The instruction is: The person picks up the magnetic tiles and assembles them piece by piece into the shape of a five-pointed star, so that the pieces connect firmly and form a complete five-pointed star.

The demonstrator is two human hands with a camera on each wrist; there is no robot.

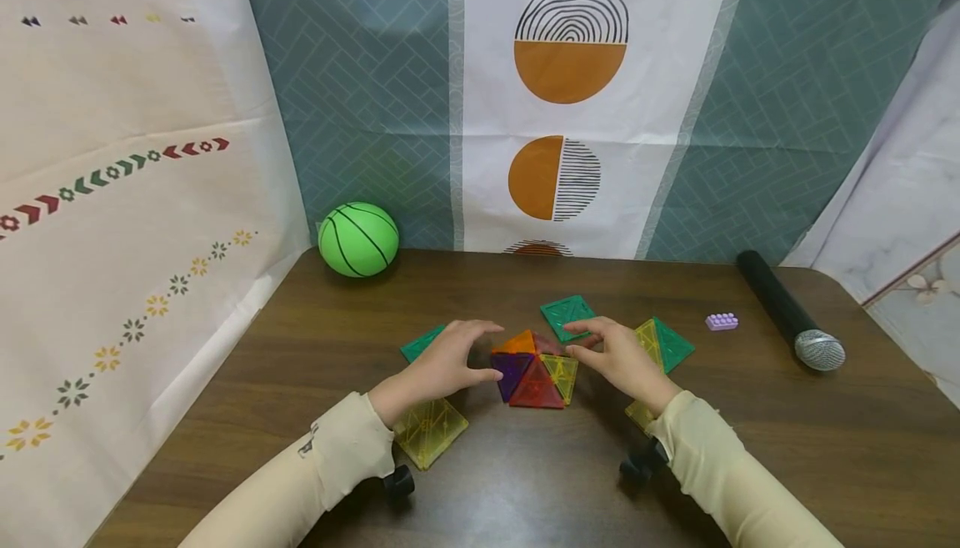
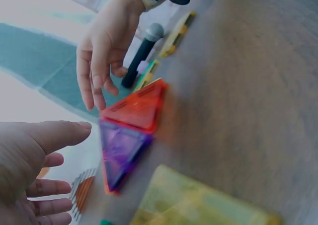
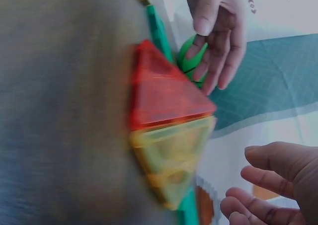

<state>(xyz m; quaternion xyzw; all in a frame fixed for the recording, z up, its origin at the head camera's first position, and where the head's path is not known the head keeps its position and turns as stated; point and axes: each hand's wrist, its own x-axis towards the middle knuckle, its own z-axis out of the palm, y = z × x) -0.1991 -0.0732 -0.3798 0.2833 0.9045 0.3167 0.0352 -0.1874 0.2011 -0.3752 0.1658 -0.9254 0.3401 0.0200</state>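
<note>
**Both hands open beside a small tile pyramid on a dark wood table**

Room: patterned cloth backdrops on 3 sides, a teal herringbone curtain with a white centre panel [image 1: 577,106] printed with orange-and-black circles, cream floral sheets left and right.

Surface: dark brown wooden table [image 1: 262,389], grain visible.

Items, big to small: green rubber ball with black lines [image 1: 357,238] at back left against the curtain; black handheld microphone with silver mesh head [image 1: 789,311] at back right, lying flat; flat translucent yellow square magnetic tile [image 1: 430,429] under the left wrist; green square tile [image 1: 567,317] behind the hands; green and yellow tiles [image 1: 664,344] beyond the right hand; small lilac toy brick [image 1: 722,321] near the microphone.

Centre: raised cluster of translucent triangular magnetic tiles [image 1: 534,369], orange, purple, red, yellow, leaning together to a peak.

Left hand [image 1: 444,364] sits just left of the cluster, fingers relaxed and spread, gripping nothing. Right hand [image 1: 617,354] just right of it, same, fingers loose. In the wrist views, both hands show a gap to the tiles. Cream sleeves on both arms.
</note>
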